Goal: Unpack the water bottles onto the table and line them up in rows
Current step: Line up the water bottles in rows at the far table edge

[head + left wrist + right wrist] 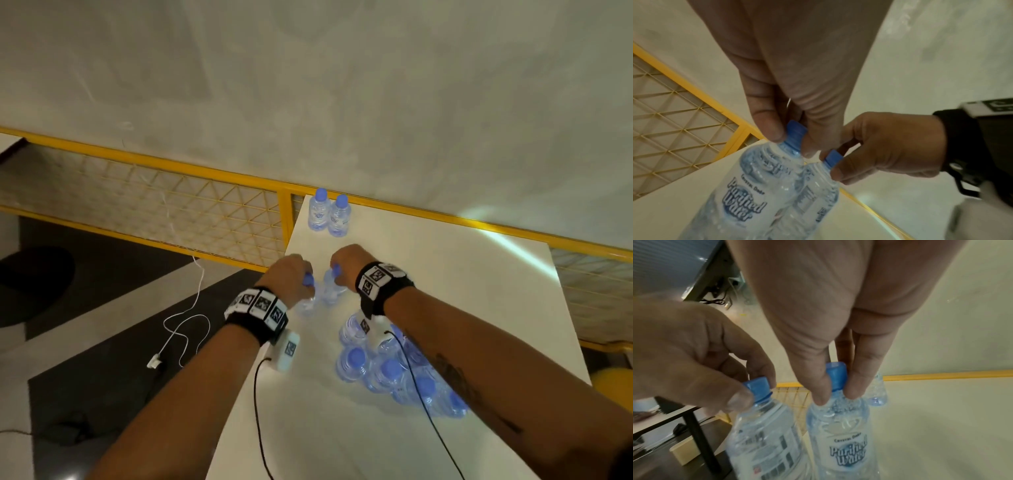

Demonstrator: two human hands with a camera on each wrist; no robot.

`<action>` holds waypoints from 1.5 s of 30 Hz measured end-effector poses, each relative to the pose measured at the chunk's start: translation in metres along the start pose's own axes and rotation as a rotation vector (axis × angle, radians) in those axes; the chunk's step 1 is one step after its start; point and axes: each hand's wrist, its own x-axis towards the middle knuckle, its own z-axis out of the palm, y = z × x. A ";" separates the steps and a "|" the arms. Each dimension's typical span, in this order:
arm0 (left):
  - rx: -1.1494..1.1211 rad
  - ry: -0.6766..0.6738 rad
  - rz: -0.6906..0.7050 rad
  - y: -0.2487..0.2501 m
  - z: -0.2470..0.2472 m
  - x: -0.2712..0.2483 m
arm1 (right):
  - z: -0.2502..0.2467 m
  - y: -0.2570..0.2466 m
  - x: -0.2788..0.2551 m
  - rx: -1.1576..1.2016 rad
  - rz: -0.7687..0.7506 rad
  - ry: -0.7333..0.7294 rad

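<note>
Nearest us on the white table [428,274], the pack of water bottles [394,370] sits under our right forearm, blue caps up, clear plastic catching the light; how much wrap remains on it we cannot tell. Black cables run from both wrist bands across the tabletop. Just beyond the pack, our two hands work side by side near the table's left edge. Our left hand [289,274] pinches the blue cap of the left bottle [748,194] between thumb and fingertips, fingers curled round the cap; the label reads "Purified Water" in the left wrist view. Our right hand [346,262] pinches the cap of the right bottle [840,443] the same way, thumb on one side, two fingers on the other. Both held bottles hang roughly upright, close together, bodies almost touching; whether their bases rest on the table we cannot tell, since the hands hide them in the head view. Farther on, at the far left corner of the table, two placed bottles [329,214] stand upright, just beside each other, forming a short row along the far edge. Behind the table runs a yellow railing [205,171] with mesh panels. Off the table's left side, a white cable [181,318] lies looped on the floor
</note>
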 end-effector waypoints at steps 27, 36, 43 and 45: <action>0.184 0.016 -0.029 -0.032 -0.018 0.208 | -0.031 0.024 0.100 1.321 0.449 0.144; 0.210 0.056 -0.027 -0.034 -0.010 0.210 | -0.030 0.023 0.102 1.291 0.440 0.110; 0.274 0.028 -0.004 -0.036 -0.012 0.211 | -0.035 0.022 0.098 1.185 0.375 0.193; 0.285 0.023 -0.004 -0.033 -0.013 0.210 | -0.033 0.024 0.094 1.004 0.311 0.227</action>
